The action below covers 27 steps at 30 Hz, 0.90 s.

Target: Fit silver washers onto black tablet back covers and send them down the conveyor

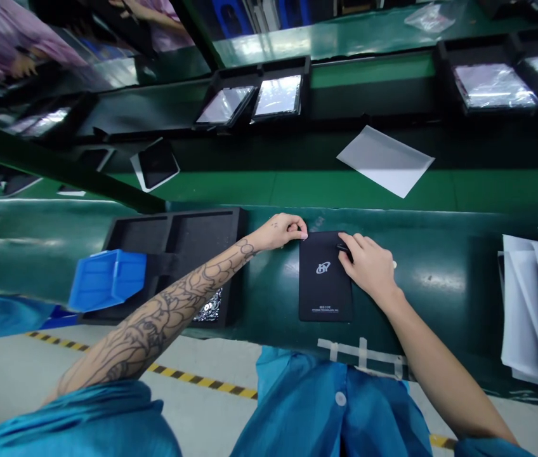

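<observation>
A black tablet (325, 277) lies back-up on the green bench in front of me, a silver logo on its cover. My left hand (281, 230) has its fingers curled and pinched at the tablet's top left corner. My right hand (368, 263) rests on the tablet's upper right edge, fingers closed around a small dark tool whose tip (342, 247) touches the cover.
A black foam tray (174, 241) with small shiny parts sits left of the tablet, a blue bin (107, 278) beside it. White sheets (386, 160) and other tablets (155, 164) lie on the conveyor. Stacked sheets (530, 304) are at right. Another person works at far left.
</observation>
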Tool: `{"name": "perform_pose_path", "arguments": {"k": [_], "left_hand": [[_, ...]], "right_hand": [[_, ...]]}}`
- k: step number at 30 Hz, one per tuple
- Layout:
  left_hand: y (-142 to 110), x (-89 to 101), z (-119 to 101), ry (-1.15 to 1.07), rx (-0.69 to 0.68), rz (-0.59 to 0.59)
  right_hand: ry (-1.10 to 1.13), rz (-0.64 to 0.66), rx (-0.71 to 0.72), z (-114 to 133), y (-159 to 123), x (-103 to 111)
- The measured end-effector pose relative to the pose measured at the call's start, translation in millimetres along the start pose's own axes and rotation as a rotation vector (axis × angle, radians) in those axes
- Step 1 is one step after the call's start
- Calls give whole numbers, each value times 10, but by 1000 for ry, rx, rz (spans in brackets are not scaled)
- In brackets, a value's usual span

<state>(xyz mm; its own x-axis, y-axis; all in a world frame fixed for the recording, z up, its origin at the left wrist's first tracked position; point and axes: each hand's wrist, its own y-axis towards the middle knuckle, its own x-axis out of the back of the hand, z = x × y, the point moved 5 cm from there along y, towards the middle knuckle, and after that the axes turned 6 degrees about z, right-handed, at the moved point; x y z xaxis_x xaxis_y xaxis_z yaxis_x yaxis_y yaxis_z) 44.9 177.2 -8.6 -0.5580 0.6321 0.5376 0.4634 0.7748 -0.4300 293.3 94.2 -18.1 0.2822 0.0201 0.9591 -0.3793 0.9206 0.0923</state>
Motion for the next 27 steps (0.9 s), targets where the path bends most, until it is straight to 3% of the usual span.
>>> {"name": "perform_pose_path", "arguments": {"k": [13, 19, 27], "left_hand": [[-5, 35, -128, -58, 228, 59], [-109, -42, -113, -165, 335, -76], [-241, -254, 109, -493, 476, -202]], "right_hand": [[11, 23, -2, 9, -1, 4], [21, 11, 11, 2, -11, -2], [43, 8, 11, 9, -1, -26]]}}
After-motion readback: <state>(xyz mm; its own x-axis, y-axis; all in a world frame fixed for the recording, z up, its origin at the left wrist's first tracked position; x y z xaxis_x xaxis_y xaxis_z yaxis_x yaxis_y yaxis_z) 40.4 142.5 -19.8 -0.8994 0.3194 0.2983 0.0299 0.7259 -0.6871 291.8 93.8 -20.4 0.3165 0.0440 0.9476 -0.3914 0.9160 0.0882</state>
